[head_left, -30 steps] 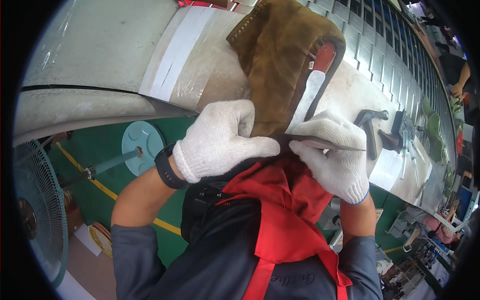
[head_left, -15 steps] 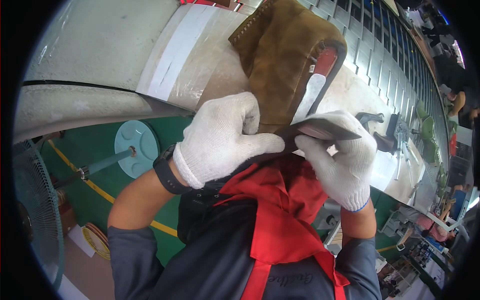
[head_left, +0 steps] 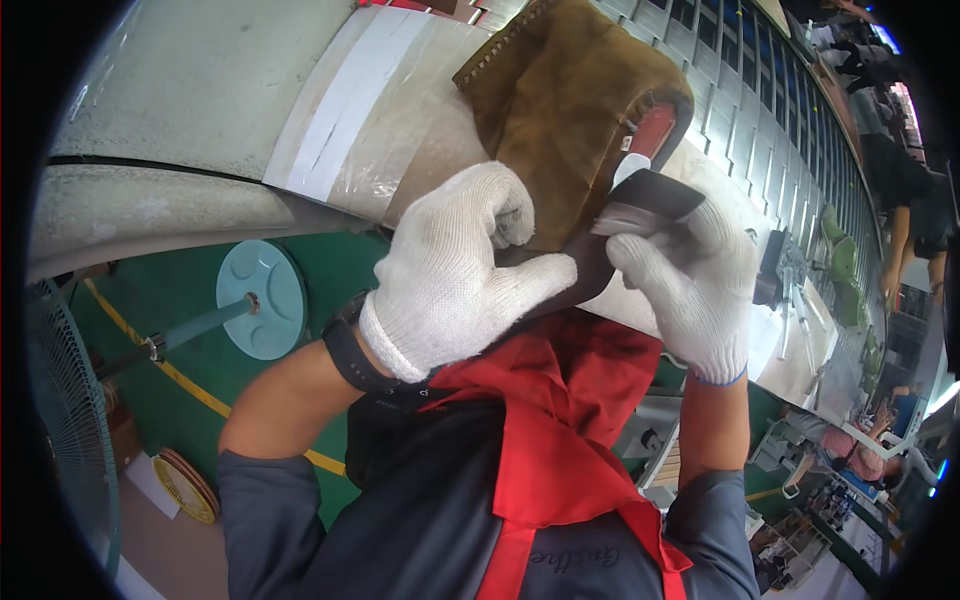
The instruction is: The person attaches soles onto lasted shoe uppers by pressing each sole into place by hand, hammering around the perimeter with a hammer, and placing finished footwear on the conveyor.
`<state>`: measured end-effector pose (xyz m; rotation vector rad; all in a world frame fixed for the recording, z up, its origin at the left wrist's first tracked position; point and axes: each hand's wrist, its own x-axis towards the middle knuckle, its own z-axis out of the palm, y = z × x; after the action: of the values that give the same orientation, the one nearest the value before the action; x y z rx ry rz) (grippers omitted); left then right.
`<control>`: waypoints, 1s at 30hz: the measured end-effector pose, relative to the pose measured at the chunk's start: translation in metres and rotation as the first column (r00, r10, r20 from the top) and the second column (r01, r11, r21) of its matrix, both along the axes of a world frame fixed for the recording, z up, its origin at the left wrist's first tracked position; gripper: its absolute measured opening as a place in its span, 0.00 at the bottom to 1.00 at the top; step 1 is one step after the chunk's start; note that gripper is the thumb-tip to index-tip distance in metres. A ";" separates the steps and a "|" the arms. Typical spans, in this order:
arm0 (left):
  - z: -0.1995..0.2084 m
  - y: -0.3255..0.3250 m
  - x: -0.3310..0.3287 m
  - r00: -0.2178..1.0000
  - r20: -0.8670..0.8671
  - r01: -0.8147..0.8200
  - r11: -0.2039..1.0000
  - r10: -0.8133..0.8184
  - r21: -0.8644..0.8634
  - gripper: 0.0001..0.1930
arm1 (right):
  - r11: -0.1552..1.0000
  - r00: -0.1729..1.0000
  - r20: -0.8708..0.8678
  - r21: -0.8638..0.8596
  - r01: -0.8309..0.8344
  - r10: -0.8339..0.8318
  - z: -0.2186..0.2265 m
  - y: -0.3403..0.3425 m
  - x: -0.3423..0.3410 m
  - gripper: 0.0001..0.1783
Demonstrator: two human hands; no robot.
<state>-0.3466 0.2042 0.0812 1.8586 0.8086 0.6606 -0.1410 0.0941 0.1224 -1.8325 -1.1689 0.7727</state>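
Observation:
A brown suede piece [head_left: 570, 110] that looks like a boot upper lies on the worktable in front of me, a row of stitches or holes along its upper left edge. Its dark-rimmed opening shows a red part [head_left: 652, 130] inside, with a white patch [head_left: 630, 168] below. My left hand [head_left: 460, 270], in a white knitted glove, is closed on the dark lower edge of the upper, the thumb stretched along it. My gloved right hand [head_left: 690, 280] grips a dark brown flap [head_left: 655, 192], turned back so its paler underside shows, smeared by motion.
A light table surface [head_left: 430, 120] reaches left, beside a slatted metal conveyor [head_left: 745, 90]. Metal tools [head_left: 800, 300] and green pieces [head_left: 850, 260] lie to the right. A blue round stool [head_left: 262, 300] and a fan [head_left: 75, 420] stand at left. Other people are far right.
My right hand has moved up a little, and the dark flap has risen and turned over the white patch. My left hand has shifted slightly right along the edge.

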 end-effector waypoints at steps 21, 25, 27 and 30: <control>0.003 0.010 0.024 0.994 0.097 -0.030 0.995 0.040 -0.099 0.19 | 0.998 0.998 -0.058 0.062 0.027 -0.024 -0.006 0.013 0.009 0.13; 0.006 0.011 0.027 0.996 0.065 -0.053 0.998 0.056 -0.041 0.20 | 0.996 0.997 -0.065 0.075 0.041 -0.036 -0.012 0.013 0.012 0.16; 0.006 0.011 0.030 0.996 0.065 -0.055 0.998 0.058 -0.040 0.21 | 0.997 0.997 -0.060 0.061 0.050 -0.046 -0.010 0.012 0.013 0.16; 0.007 0.015 0.034 0.997 0.048 -0.061 0.997 0.064 -0.056 0.22 | 0.997 0.997 -0.054 0.045 0.057 -0.054 -0.009 0.013 0.015 0.17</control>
<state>-0.3129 0.2189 0.0880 1.7668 0.8470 0.7148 -0.1259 0.1068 0.1131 -1.7879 -1.0891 0.7518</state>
